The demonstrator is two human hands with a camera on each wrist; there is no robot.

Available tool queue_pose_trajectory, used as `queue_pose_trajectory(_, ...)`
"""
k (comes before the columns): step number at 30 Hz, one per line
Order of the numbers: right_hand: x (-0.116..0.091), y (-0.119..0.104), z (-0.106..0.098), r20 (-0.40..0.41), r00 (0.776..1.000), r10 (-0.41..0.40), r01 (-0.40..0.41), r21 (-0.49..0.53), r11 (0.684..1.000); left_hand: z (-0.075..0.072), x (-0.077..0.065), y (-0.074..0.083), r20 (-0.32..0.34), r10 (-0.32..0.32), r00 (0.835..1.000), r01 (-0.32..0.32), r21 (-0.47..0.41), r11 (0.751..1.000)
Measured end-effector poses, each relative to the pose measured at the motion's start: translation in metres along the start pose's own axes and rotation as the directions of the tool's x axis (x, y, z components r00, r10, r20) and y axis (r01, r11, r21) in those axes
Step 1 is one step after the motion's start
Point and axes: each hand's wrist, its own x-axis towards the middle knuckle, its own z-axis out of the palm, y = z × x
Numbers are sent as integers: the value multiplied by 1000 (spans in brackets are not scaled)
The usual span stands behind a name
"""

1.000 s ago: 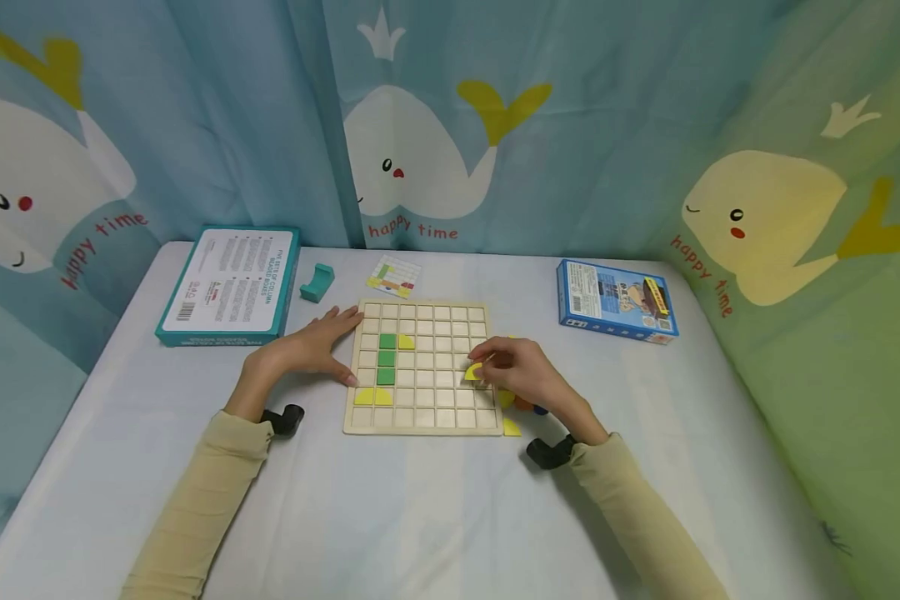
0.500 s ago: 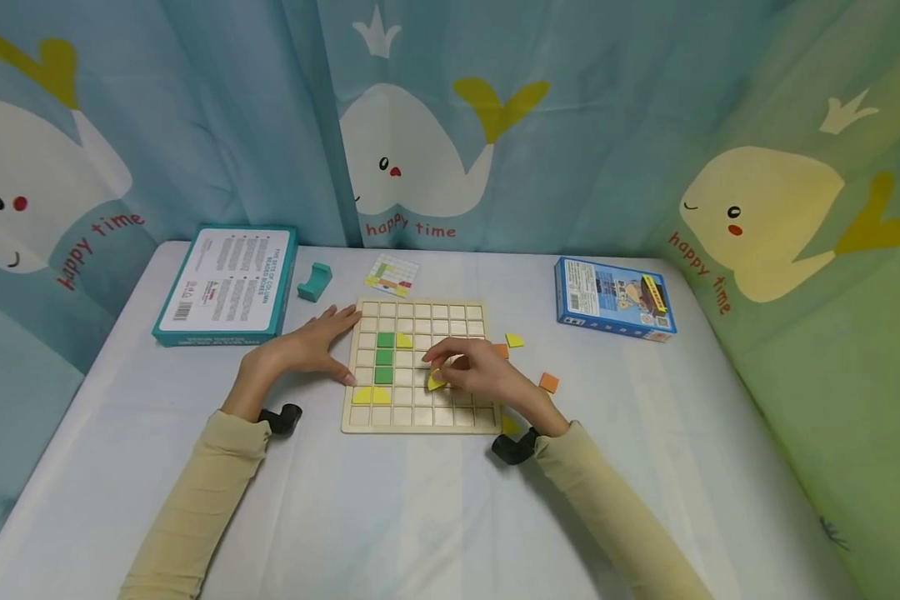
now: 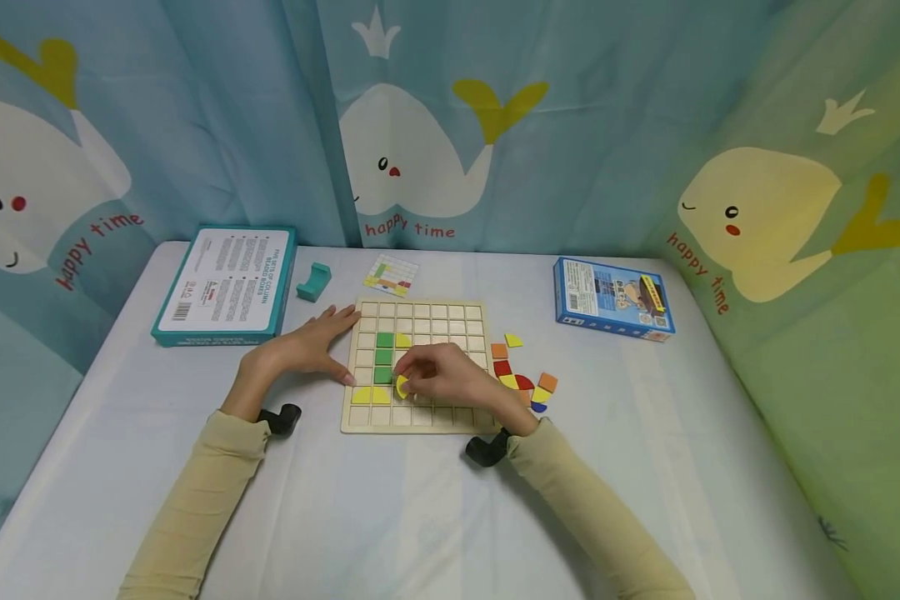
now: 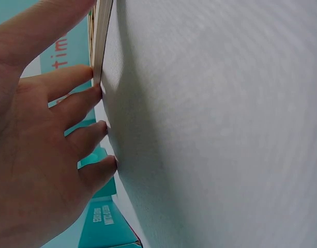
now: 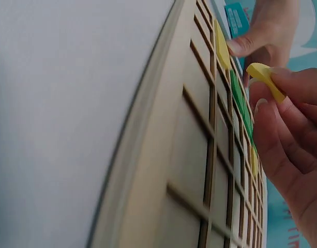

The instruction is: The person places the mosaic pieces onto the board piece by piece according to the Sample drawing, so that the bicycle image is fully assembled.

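Note:
A wooden grid board (image 3: 420, 423) lies on the table. My left hand (image 3: 305, 346) rests at its left edge with fingers spread and straight, fingertips against the rim, as the left wrist view (image 4: 49, 134) also shows. Over the board, my right hand (image 3: 446, 375) pinches a yellow quarter-circle tile (image 5: 267, 80) between thumb and fingers, tilted above the cells just right of the green column. Three green square tiles (image 3: 384, 357) sit in a column in the grid. Two yellow tiles (image 3: 371, 396) lie below them and one yellow tile (image 3: 402, 340) sits to their upper right.
Right of the board lie several loose tiles, among them orange squares (image 3: 547, 382), red pieces (image 3: 502, 367) and a blue piece (image 3: 538, 407). Behind the board is a pattern card (image 3: 392, 276). A teal block (image 3: 314, 282), a teal box (image 3: 225, 283) and a blue box (image 3: 613, 298) stand farther back.
My right hand has carried the yellow tile leftward across the board, from its right side to beside the green column, uncovering the loose tiles. The left hand has stayed at the board's edge.

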Motion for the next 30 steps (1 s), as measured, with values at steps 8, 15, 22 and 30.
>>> queue_pose_trajectory(8, 15, -11, 14, 69, 997, -36, 39, -49, 998, 0, 2, -3, 9, 15, 1000, -15, 13, 1000)
queue_pose_trajectory(15, 24, -17, 25, 110, 993, -49, 58, -78, 995, -1, 3, -2, 15, -7, 1000, 7, 14, 1000)
queue_pose_trajectory(22, 31, -19, 32, 137, 989, -56, 65, -66, 996, -1, 3, -1, 7, -13, 1000, 13, 12, 1000)
queue_pose_trajectory(30, 35, -22, 39, 173, 985, -31, 50, -109, 993, -1, 1, -1, 6, -7, 1000, 7, 9, 1000)
